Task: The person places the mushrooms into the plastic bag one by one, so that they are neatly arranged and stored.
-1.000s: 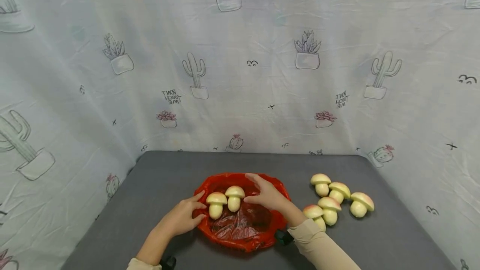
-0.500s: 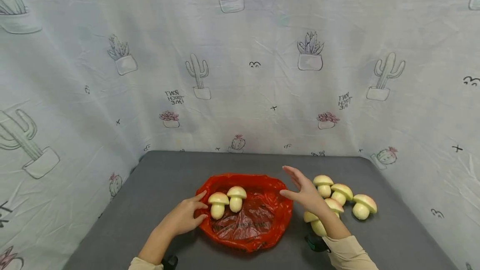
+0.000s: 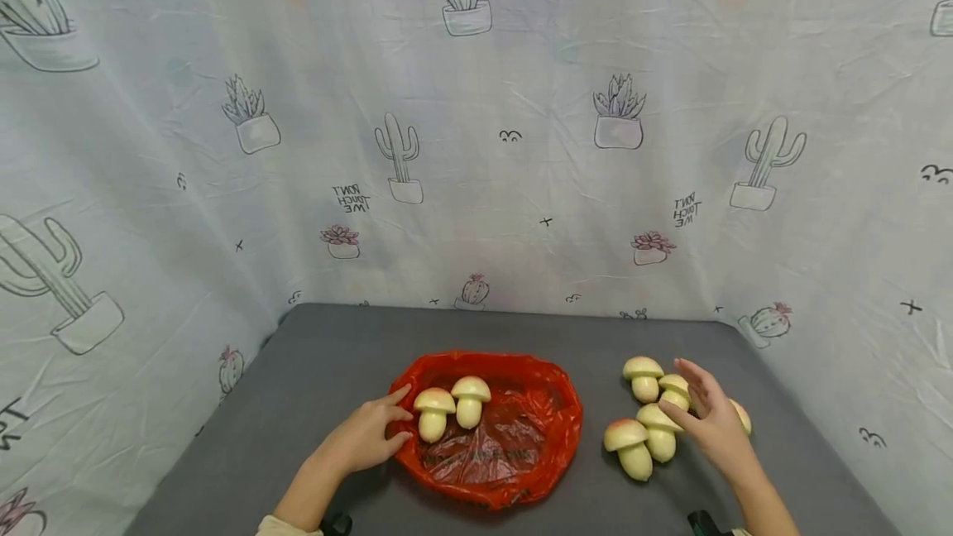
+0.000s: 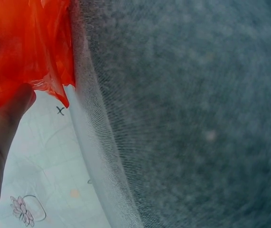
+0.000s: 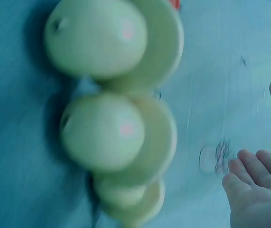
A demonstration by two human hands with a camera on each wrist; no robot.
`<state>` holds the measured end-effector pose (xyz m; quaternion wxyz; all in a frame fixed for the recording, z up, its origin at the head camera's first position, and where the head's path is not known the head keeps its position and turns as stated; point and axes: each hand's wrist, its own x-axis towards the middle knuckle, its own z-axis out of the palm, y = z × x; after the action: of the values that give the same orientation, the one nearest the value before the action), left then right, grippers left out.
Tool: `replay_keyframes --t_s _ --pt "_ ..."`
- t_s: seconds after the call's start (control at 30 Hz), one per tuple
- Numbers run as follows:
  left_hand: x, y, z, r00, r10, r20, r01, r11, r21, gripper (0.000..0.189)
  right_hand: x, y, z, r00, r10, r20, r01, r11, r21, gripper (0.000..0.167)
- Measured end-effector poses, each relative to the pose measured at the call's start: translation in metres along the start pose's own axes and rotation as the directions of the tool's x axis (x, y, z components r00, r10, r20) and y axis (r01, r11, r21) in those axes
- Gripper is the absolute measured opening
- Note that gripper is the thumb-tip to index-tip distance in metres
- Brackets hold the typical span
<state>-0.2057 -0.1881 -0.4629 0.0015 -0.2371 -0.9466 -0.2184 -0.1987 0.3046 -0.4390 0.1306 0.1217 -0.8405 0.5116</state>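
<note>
My left hand (image 3: pixel 368 434) holds the left rim of a red plastic bag (image 3: pixel 569 428), its mouth spread wide in a rough oval. In the left wrist view the thumb (image 4: pixel 19 102) presses against the red plastic. Two toy mushrooms (image 3: pixel 433 416) with pale yellow caps and stems lie side by side in the bag's left half. Over at the right, my right hand (image 3: pixel 711 420) hovers with fingers spread above a cluster of several similar mushrooms (image 3: pixel 631 449), covering part of the rightmost one. Nothing is between its fingers; the right wrist view shows mushroom stems (image 5: pixel 102 133) beside the hand.
A dark grey table (image 3: pixel 350 337) carries everything. Behind it and at both sides hangs a pale curtain (image 3: pixel 476 189) printed with cacti and succulents. The mushroom cluster sits a short way right of the bag.
My right hand has moved from over the bag rightwards to the mushroom cluster. My left hand has stayed at the bag's rim, and both mushrooms inside have kept their places.
</note>
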Motion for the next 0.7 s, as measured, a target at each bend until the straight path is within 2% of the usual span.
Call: replay_keyframes --t_s 0.17,0.43,0.53,0.7 --pt "-0.001 0.0 0.0 1.0 0.01 -0.002 -0.01 1.0 0.001 0.027 -0.01 0.014 -0.018 0.994 0.084 -0.071 -0.088 0.994 -0.063 0.077" --pt "-0.001 -0.001 0.002 1.0 0.007 -0.01 -0.007 1.0 0.004 0.027 -0.019 0.046 -0.047 0.962 0.261 -0.086 -0.268 0.959 -0.094 0.088" --pt "-0.001 -0.001 0.001 1.0 0.01 -0.015 -0.01 1.0 0.009 0.027 -0.017 0.055 -0.057 0.946 0.317 -0.063 -0.322 0.937 -0.132 0.093" --pt "-0.001 -0.002 0.001 1.0 0.018 -0.022 -0.018 1.0 0.019 0.027 -0.011 0.067 -0.067 0.904 0.426 0.015 -0.411 0.881 -0.235 0.106"
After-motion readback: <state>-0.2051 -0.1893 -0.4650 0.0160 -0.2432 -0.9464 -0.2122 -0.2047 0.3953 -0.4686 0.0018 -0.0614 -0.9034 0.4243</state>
